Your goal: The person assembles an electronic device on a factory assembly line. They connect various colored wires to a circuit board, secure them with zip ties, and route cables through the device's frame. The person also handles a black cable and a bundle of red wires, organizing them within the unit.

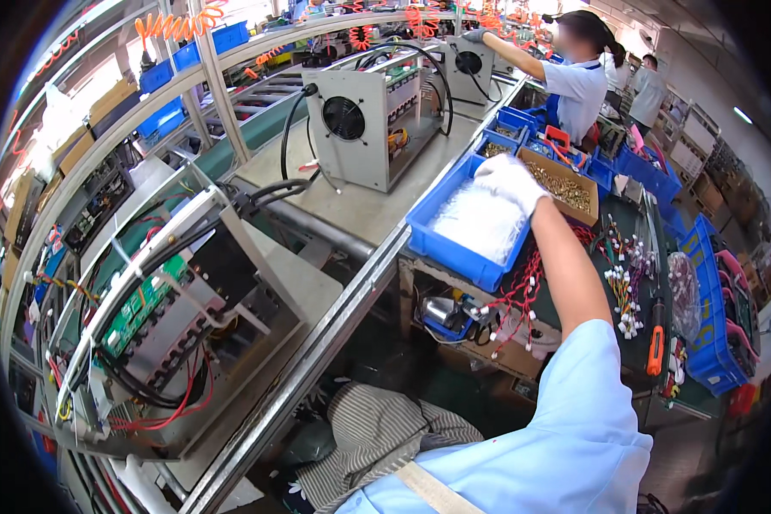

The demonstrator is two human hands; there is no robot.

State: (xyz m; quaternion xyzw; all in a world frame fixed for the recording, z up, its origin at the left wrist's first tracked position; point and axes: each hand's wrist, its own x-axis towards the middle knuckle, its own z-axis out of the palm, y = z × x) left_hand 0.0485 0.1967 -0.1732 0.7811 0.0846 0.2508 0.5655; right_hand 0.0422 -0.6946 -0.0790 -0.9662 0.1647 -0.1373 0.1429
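Observation:
My right hand (507,182), in a white glove, reaches over the far side of a blue bin (454,259). The bin holds a heap of thin white strips (484,224) that look like cable ties. Glare and blur merge the fingers with the heap, so their grip is unclear. My left hand is out of sight. On the left, an open metal-framed unit (158,300) shows a green circuit board, black cables and red wires. Farther along the bench stands a grey cabinet (364,128) with a round black fan (343,117).
A cardboard box (564,184) of brass-coloured fasteners adjoins the bin. Red wires (522,291), connector bundles (625,291) and an orange-handled tool (655,338) lie on the right, before a blue crate (709,308). A metal rail (317,349) edges the bench. A co-worker (574,86) stands beyond.

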